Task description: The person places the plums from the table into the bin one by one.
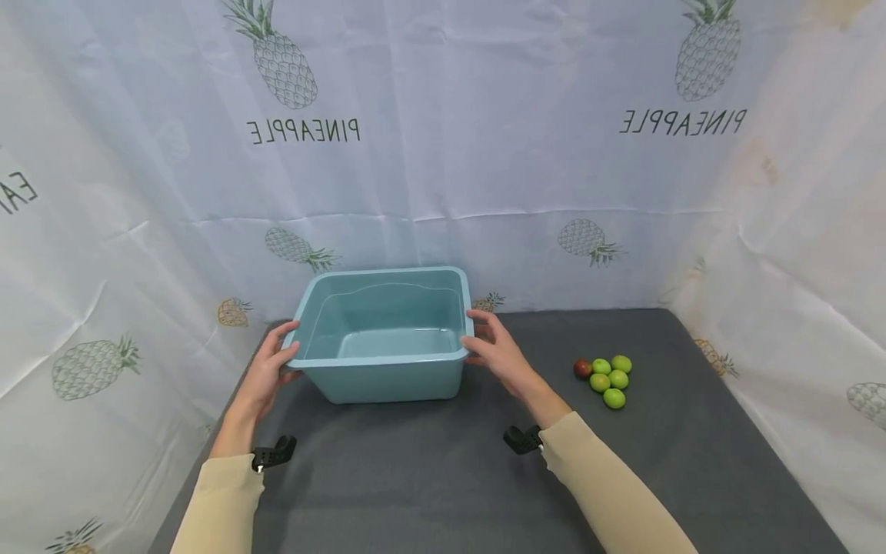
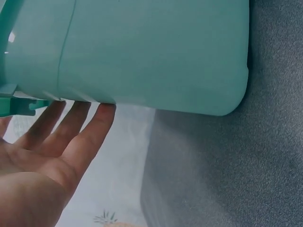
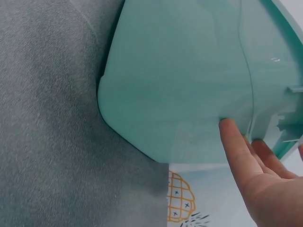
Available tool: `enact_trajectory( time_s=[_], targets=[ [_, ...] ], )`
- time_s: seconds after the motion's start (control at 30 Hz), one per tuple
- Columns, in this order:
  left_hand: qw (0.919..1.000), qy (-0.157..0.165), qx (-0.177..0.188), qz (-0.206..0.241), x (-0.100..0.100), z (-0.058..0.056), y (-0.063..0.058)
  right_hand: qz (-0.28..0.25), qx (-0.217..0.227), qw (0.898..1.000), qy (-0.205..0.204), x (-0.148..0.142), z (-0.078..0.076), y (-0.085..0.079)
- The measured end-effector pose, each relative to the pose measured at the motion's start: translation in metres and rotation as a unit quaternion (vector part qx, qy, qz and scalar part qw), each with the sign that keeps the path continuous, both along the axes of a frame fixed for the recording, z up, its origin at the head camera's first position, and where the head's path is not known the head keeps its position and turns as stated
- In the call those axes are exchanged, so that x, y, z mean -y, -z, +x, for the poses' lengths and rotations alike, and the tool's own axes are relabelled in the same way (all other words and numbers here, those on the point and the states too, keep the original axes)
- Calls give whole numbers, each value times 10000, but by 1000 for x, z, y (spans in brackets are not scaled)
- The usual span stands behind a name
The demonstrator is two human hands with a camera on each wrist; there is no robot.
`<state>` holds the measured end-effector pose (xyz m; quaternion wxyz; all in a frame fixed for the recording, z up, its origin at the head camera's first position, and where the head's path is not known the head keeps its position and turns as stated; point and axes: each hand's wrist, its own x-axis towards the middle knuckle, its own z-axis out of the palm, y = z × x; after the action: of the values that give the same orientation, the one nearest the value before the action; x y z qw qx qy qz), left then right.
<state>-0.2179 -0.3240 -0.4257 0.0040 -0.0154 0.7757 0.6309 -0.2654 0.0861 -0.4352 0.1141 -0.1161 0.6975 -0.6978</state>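
Observation:
A light teal plastic basin stands on the dark grey tabletop, its inside bare. At the basin's left rim, my left hand holds on, thumb near the top edge and other fingers lower. In the left wrist view, that hand's fingertips touch the outer wall under the rim. My right hand grips the opposite rim the same way, its thumb reaching the edge. The right wrist view shows its fingers against the outer wall; the thumb is mostly out of frame there.
Right of the basin lies a cluster of several small green fruits with one dark red fruit. White curtains printed with pineapples hang behind the grey table and on both sides. Each wrist wears a black strap.

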Motion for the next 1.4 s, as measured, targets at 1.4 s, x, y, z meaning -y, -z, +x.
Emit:
enact_trajectory(
  time_s=[1.4],
  targets=[
    [9963,828,-203,-83,-37,26,6,332,58,9994,-108,-73,35,-3]
  ],
)
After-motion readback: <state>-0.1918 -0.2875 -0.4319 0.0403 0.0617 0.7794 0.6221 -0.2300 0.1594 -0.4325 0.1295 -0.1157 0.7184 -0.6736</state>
